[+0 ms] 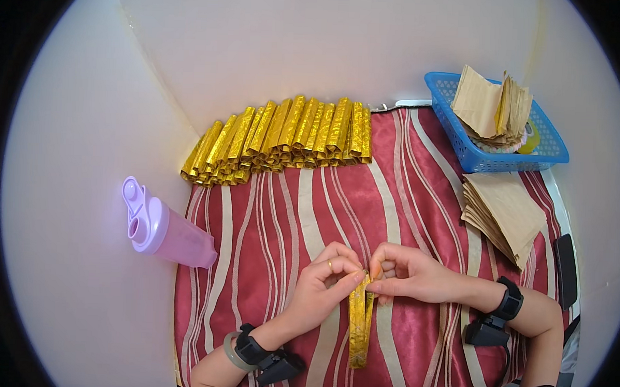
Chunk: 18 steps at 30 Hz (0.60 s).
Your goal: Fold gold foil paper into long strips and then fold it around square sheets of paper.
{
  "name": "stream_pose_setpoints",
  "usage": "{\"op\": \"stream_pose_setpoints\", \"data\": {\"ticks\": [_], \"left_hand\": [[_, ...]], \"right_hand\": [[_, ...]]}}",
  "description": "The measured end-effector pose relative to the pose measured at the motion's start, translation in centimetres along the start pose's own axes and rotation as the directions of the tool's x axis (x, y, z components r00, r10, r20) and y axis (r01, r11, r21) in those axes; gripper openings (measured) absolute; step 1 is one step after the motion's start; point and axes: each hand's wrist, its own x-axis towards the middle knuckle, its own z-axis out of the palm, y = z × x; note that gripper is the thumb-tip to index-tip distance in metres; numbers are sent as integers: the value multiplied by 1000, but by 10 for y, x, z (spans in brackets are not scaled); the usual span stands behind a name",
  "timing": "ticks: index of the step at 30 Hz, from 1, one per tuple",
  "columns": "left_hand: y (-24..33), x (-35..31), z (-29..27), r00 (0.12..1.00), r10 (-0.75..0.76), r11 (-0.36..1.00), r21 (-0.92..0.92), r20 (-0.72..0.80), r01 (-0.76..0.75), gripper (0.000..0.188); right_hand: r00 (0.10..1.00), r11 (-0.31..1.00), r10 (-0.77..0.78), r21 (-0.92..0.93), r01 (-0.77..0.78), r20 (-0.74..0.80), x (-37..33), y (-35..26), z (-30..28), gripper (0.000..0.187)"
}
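Observation:
Over the near middle of the cloth, a narrow folded strip of gold foil paper (358, 335) points toward me, its far end between my fingers. My left hand (324, 283), with a ring on one finger, pinches that end from the left. From the right, my right hand (416, 276) pinches the same end with thumb and forefinger, its other fingers curled. The fingertips cover the exact fold there. A stacked pile of gold foil paper tubes (281, 134) lies at the back left of the cloth.
A lilac shaker bottle (179, 233) with its spout uncapped stands at the left edge. At the back right, a blue plastic basket (492, 162) holds brown paper sheets. More brown paper (507, 210) lies before it, near a dark phone-like slab (565, 271). Pale walls enclose the striped red cloth (268, 212).

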Motion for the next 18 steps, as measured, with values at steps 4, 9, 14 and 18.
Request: {"op": "stream_pose_setpoints", "data": {"ticks": [4,9,14,18], "left_hand": [[-2,-1,1,999,17,1000,-24,33,-16,7],[0,-1,2,998,35,999,3,60,-35,7],[2,-1,3,998,48,998,32,41,-49,8],[1,-2,0,997,58,998,25,51,-59,7]], "right_hand": [[998,998,-56,12,56,-19,0,2,0,22],[998,998,-60,16,60,-22,-1,-2,0,27],[1000,999,-26,41,26,-8,-2,-6,-1,30],[1000,998,-24,60,23,10,-2,-1,-6,29]]}}
